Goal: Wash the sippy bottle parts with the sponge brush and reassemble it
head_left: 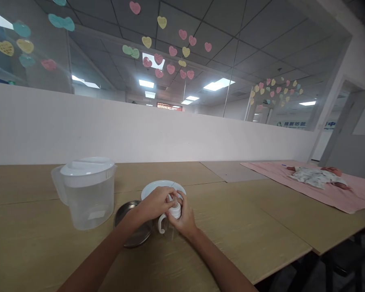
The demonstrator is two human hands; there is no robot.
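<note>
A clear baby bottle with a white collar (pixel 175 211) and a curved white handle (pixel 161 224) stands in front of me over the table. My right hand (pixel 186 218) is closed round the collar from the right side. Reaching in from the left, my left hand (pixel 156 201) pinches the pale, see-through nipple at the top, and its fingertips meet those of my right hand. The fingers partly hide the nipple. Just behind my hands lies a white plate (pixel 152 187). Under my left forearm is a round, shallow metal dish (pixel 134 239), partly covered by the arm.
A clear lidded pitcher (pixel 93 202) with a little liquid stands on the wooden table (pixel 225 227) to the left. At the right, a baby doll (pixel 316 177) in printed clothes lies on a pink cloth (pixel 273 172). A white wall (pixel 140 138) with windows runs behind the table.
</note>
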